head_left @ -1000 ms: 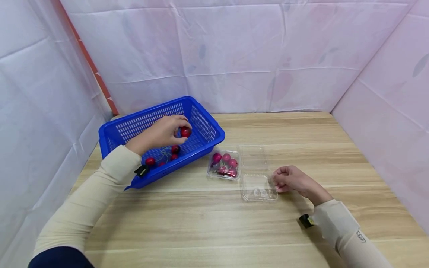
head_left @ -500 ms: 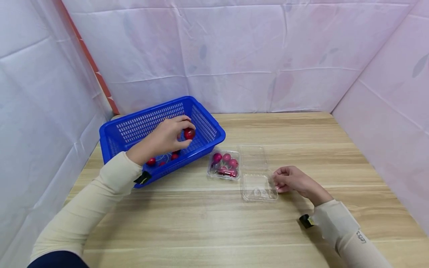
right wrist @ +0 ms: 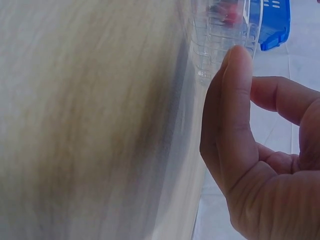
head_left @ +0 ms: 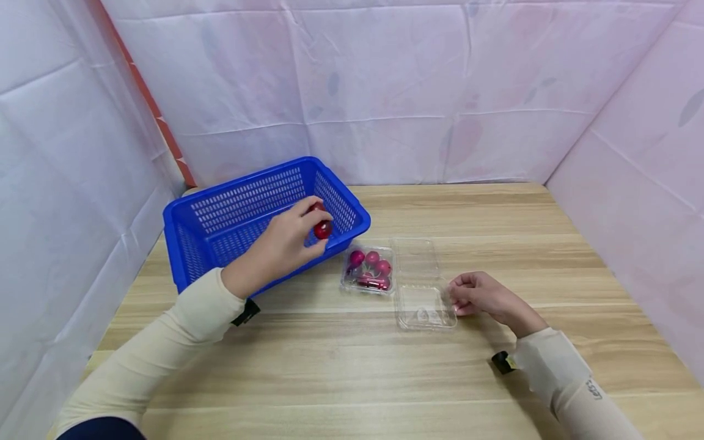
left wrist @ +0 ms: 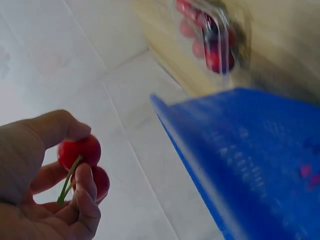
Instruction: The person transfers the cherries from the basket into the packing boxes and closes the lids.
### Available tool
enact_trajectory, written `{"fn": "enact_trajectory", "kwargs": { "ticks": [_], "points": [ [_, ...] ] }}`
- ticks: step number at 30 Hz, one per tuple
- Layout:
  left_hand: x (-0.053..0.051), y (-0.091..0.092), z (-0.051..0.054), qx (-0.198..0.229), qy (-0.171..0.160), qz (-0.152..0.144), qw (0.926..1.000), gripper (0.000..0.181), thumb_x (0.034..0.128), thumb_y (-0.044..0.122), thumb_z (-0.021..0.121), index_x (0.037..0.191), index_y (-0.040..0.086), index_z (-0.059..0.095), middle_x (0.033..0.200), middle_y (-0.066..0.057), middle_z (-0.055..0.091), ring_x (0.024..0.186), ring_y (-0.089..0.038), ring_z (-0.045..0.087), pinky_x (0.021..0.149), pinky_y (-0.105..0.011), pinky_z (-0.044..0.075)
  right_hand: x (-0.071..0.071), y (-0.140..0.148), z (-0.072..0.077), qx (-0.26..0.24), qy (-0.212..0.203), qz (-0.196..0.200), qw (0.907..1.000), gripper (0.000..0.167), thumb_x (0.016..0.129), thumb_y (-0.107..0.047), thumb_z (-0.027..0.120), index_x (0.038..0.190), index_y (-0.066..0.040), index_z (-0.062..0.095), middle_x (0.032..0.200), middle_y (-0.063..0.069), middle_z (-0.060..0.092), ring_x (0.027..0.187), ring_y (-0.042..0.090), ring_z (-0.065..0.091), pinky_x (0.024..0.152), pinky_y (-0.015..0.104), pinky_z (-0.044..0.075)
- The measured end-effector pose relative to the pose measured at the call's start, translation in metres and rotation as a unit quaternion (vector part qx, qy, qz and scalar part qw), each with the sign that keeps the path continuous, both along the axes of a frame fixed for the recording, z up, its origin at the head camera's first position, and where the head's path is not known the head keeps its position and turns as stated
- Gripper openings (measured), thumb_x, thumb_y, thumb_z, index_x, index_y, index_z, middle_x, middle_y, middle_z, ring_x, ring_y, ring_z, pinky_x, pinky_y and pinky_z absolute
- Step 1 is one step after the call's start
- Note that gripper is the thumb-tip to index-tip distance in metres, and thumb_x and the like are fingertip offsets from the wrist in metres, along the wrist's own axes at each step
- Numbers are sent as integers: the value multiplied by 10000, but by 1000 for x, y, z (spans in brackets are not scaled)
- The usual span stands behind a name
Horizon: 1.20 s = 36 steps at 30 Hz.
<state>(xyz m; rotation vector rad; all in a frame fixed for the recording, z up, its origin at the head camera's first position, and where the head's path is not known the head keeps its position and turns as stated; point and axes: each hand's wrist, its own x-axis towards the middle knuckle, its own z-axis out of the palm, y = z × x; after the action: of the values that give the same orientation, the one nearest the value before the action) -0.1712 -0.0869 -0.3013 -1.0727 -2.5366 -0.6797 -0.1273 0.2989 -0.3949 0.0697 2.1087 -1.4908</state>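
Observation:
My left hand (head_left: 283, 244) is above the front right part of the blue basket (head_left: 236, 190). Between its thumb and fingers it grips a pair of red cherries (head_left: 322, 229); the left wrist view shows both cherries (left wrist: 80, 151) and their green stems. At the right, my right hand (head_left: 484, 299) pinches the right rim of a clear plastic box (head_left: 420, 308) whose lid lies folded back behind it. This box has no fruit in it. In the right wrist view the fingertips (right wrist: 239, 57) are at the box's edge.
A second clear box (head_left: 367, 272), holding several cherries, sits between the basket and the box at my right hand. White cloth walls (head_left: 385, 91) surround the wooden table (head_left: 341, 366) at the back and sides.
My left hand has moved right and slightly toward me with the cherries, nearing the basket's right rim. The right hand and both boxes have stayed put.

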Motion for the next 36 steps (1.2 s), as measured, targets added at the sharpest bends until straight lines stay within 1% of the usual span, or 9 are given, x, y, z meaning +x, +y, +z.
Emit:
{"fn": "enact_trajectory", "kwargs": {
  "ticks": [3, 8, 12, 14, 17, 21, 24, 29, 36],
  "points": [
    [7, 7, -5, 166, 275, -90, 9994, 320, 802, 84, 735, 1104, 20, 652, 1221, -178, 549, 959, -271, 635, 773, -357, 569, 0, 1, 1, 25, 18, 0, 10000, 227, 978, -74, 491, 1068, 134, 485, 795, 49, 588, 700, 127, 613, 652, 275, 567],
    [16, 19, -15, 297, 534, -289, 9977, 317, 796, 74, 741, 1098, 26, 658, 1227, -174, 547, 957, -276, 639, 777, -344, 568, 1, 1, 0, 17, -18, -31, 10000, 217, 974, -74, 498, 1062, 125, 491, 792, 47, 595, 698, 125, 610, 652, 273, 567],
    [24, 29, -21, 148, 739, -400, 9964, 326, 797, 88, 745, 1111, 47, 666, 1252, -168, 542, 903, -265, 645, 764, -330, 567, 0, 1, 0, 45, -38, -37, 10000, 209, 978, -68, 490, 1058, 125, 490, 794, 51, 594, 699, 127, 609, 651, 273, 567],
    [29, 34, -23, 5, 749, -441, 9962, 343, 797, 104, 751, 1127, 62, 668, 1273, -163, 537, 878, -263, 647, 759, -331, 568, 0, 1, 1, 45, -31, -26, 10000, 214, 980, -66, 482, 1063, 132, 484, 799, 54, 591, 701, 127, 607, 653, 271, 566],
    [34, 41, -27, -97, 660, -587, 9960, 367, 797, 124, 766, 1146, 69, 667, 1290, -160, 532, 905, -257, 646, 781, -327, 565, 0, 1, 0, 41, -41, -47, 10000, 216, 981, -61, 474, 1071, 135, 477, 806, 60, 588, 702, 124, 605, 653, 266, 564],
    [37, 49, -37, -77, 609, -846, 9945, 372, 793, 122, 774, 1144, 65, 666, 1293, -173, 536, 955, -254, 638, 825, -324, 553, 0, 1, -1, 14, -56, -66, 10000, 214, 982, -61, 475, 1073, 133, 478, 810, 61, 589, 703, 121, 607, 653, 265, 565],
    [36, 54, -47, -86, 588, -1075, 9924, 372, 796, 117, 770, 1147, 67, 661, 1294, -189, 540, 984, -264, 634, 847, -335, 546, 0, 1, -1, 0, -25, -27, 10000, 211, 981, -63, 478, 1066, 130, 483, 810, 55, 588, 706, 119, 608, 654, 265, 565],
    [34, 60, -65, -189, 352, -1489, 9881, 335, 823, 133, 750, 1139, 86, 649, 1307, -159, 520, 1055, -252, 604, 902, -338, 520, 0, 1, -1, -3, -7, -29, 10000, 202, 979, -58, 475, 1060, 126, 486, 810, 56, 589, 708, 120, 605, 655, 264, 564],
    [36, 76, -82, -172, 109, -1696, 9853, 322, 823, 148, 746, 1123, 83, 649, 1289, -149, 533, 1064, -252, 602, 913, -346, 513, 0, 1, -2, 10, -41, -58, 10000, 192, 979, -48, 467, 1058, 125, 487, 812, 63, 585, 709, 127, 604, 659, 271, 566]
  ]
}}
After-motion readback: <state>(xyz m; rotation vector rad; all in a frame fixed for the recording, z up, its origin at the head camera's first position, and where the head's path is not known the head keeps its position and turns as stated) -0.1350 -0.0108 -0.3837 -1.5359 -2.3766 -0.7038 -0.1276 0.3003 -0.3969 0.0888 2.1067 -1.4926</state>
